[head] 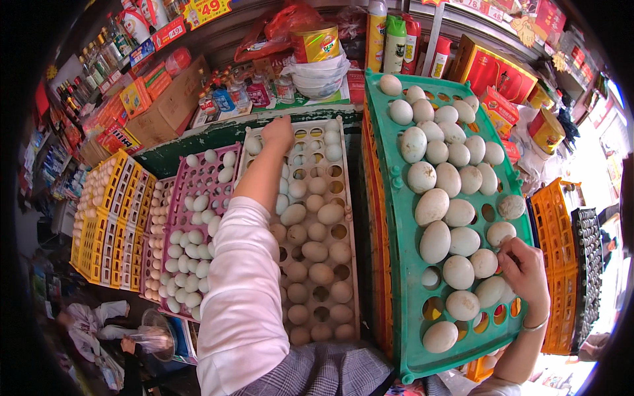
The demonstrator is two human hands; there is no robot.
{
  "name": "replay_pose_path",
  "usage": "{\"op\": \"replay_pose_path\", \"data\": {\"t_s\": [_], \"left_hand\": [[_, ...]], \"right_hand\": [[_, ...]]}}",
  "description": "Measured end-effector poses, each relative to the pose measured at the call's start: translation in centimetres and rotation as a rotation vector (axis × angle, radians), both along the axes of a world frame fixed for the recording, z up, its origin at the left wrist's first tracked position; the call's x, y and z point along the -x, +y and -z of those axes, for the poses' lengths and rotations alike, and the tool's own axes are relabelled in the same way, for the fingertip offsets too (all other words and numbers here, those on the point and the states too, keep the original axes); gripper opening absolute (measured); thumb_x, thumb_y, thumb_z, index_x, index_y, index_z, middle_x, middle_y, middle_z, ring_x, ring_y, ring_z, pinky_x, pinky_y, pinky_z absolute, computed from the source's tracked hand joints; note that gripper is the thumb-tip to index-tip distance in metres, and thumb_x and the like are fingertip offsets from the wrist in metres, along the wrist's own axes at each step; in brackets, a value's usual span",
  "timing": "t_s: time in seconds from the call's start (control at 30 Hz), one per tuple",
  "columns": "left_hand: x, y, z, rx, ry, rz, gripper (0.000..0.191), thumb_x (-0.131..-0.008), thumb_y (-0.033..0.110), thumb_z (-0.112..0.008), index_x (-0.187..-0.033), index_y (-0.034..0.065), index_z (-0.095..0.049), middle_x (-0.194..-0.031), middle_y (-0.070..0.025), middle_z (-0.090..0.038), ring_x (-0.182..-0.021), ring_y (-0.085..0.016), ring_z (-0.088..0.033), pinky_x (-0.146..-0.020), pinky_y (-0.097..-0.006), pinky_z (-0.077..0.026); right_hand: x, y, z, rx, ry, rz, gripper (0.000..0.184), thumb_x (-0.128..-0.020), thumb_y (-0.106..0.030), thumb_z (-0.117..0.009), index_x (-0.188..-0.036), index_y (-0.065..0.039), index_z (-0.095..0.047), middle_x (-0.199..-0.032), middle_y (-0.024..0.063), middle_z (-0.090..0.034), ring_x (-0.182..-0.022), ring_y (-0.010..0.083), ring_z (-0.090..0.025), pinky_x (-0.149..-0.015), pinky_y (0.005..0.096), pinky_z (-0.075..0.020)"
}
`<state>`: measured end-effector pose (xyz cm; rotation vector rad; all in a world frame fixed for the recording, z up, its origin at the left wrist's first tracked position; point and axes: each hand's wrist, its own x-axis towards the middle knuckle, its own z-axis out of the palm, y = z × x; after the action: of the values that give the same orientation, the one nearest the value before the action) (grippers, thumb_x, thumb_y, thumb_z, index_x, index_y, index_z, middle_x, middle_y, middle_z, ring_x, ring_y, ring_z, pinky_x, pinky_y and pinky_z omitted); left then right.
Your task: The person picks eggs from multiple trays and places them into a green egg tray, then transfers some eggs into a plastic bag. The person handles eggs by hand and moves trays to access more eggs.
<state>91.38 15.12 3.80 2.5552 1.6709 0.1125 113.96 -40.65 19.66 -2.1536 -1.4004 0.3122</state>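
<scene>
My right hand [522, 270] is at the right side of a green plastic egg tray [413, 364]. Its fingertips meet the lower edge of a pale, stained egg [501, 233]; whether they grip it is unclear. Many large whitish eggs, some dirty, fill much of this tray, and several holes are bare. My left arm reaches across a pale plastic egg tray [352, 297], with my left hand [278, 132] over its far end. The fingers are bent down and hidden behind the hand. Bluish eggs lie near that end, beige ones [315, 251] nearer me.
A pink egg tray [173, 218] with pale green eggs sits left, beyond it yellow crates [111, 222]. Orange crates [557, 262] stand right. Small bottles [257, 93], stacked bowls [317, 74], a yellow tin [317, 43] and spray cans [395, 44] line the back. Another person [94, 326] is lower left.
</scene>
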Motion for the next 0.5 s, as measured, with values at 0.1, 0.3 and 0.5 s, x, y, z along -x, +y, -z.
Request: {"op": "replay_pose_path", "data": {"t_s": [0.1,0.3,0.5], "left_hand": [[2.5,-0.3,-0.1,0.323,-0.507,0.312,0.049,-0.081,0.006,-0.071,-0.128,0.007,-0.056,-0.121,-0.0103,-0.065,-0.112,-0.024,-0.064,-0.093,-0.0376,-0.053],[5.3,-1.9,0.2,0.942,-1.053,0.525,0.058,-0.079,0.001,-0.074,-0.132,0.009,-0.052,-0.118,-0.0054,-0.065,-0.109,-0.017,-0.062,-0.094,-0.0323,-0.05],[3.4,-1.9,0.3,0.938,-0.626,0.438,0.045,-0.079,0.02,-0.08,-0.118,0.0053,-0.065,-0.104,-0.0057,-0.068,-0.094,-0.016,-0.063,-0.081,-0.0299,-0.051]], "right_hand": [[0.0,0.0,0.0,0.021,-0.008,0.022,0.009,-0.084,-0.006,-0.065,-0.082,0.0,-0.058,-0.071,0.0115,-0.061,-0.062,0.0236,-0.06,-0.059,0.0331,-0.0479],[0.3,0.2,0.1,0.016,-0.04,0.032,0.008,-0.084,-0.005,-0.064,-0.082,0.0,-0.058,-0.071,0.0132,-0.061,-0.062,0.0279,-0.06,-0.06,0.0353,-0.0483],[0.5,0.1,-0.1,0.019,-0.02,0.036,0.008,-0.085,-0.006,-0.063,-0.082,0.0,-0.058,-0.071,0.0129,-0.061,-0.063,0.0271,-0.061,-0.061,0.0353,-0.0483]]}}
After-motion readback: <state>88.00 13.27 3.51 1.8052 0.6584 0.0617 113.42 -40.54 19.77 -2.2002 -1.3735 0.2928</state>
